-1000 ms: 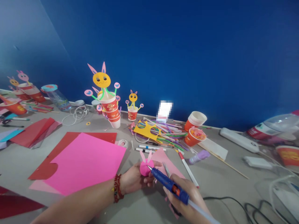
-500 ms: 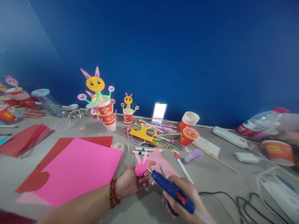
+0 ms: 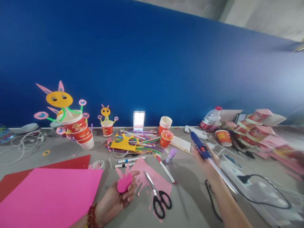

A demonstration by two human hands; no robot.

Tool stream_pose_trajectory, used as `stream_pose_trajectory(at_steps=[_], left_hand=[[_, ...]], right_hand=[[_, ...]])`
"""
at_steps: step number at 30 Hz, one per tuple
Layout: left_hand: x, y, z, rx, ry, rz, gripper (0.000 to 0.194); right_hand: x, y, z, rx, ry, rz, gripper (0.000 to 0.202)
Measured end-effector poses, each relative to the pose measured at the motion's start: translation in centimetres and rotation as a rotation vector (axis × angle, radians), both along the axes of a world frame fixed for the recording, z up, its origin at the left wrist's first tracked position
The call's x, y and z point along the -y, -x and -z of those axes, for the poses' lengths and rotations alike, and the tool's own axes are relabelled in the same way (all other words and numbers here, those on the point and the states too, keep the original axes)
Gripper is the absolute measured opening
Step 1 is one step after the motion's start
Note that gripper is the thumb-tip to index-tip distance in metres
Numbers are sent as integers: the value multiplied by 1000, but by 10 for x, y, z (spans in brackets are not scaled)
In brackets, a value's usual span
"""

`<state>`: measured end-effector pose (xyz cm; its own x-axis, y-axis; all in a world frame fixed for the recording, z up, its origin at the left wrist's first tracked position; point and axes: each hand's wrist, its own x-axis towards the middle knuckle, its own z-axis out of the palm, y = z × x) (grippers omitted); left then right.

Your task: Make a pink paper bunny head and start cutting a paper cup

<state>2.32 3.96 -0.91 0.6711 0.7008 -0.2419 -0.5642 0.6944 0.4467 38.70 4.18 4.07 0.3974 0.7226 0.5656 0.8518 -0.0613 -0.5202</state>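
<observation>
My left hand (image 3: 118, 198) holds a small pink paper bunny head (image 3: 124, 182) with two lighter pink ears, pinched in its fingers above the table. My right hand (image 3: 207, 158) is wrapped round a blue hot glue gun (image 3: 199, 143), its nozzle pointing up and away to the left. A clear glue stick (image 3: 223, 175) sticks out of the gun's rear. Between the hands, black-handled scissors (image 3: 156, 196) lie on cut light pink paper (image 3: 158, 175). A red and white marker (image 3: 165, 169) rests beside them.
Bright pink sheets (image 3: 54, 193) cover the left front. Behind stand stacked cups with a yellow bunny (image 3: 59, 99), a smaller bunny cup (image 3: 107, 128), pipe cleaners (image 3: 152, 144) and a cup of scraps (image 3: 167, 139). A power strip (image 3: 258, 190) and cords lie at right.
My right hand has swung the glue gun away from the bunny head, off to the right, uncovering the scissors. The view has turned right; my left hand still holds the bunny head.
</observation>
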Motion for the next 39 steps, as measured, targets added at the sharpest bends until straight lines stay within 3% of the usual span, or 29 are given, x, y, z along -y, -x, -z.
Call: stream_pose_trajectory(at_steps=[2,4,5,9,13,17,21,23,26,29,34,39], left_hand=[[0,0,0,6,3,5,29],[0,0,-1,22,8,8,30],[-1,0,-1,32,10,9,30],[0,2,-2,53,3,17,29],[-1,2,-3,68,-5,22,29],[-2,1,-3,71,11,20,30],[-3,2,-3,102,32,52,33],[-3,3,-5,115,19,78,35],[-2,4,-10,95,-5,97,35],[-1,4,-14,51,-27,107,33],[0,5,-8,-24,-34,138,14],[0,5,-2,14,-52,193,13]], right_hand=[[-8,-23,5,238,328,138,28],[-13,-37,14,413,588,76,27],[-14,-40,18,445,636,36,28],[-18,-46,31,473,685,-76,34],[-20,-57,31,490,701,-146,42],[-10,-56,13,477,478,-151,38],[14,1,-14,277,30,-86,29],[26,45,-23,207,-53,-276,22],[37,110,-25,70,81,-696,15],[36,156,-18,-73,245,-885,16],[28,188,-4,-217,323,-924,17],[26,195,11,-426,368,-925,13]])
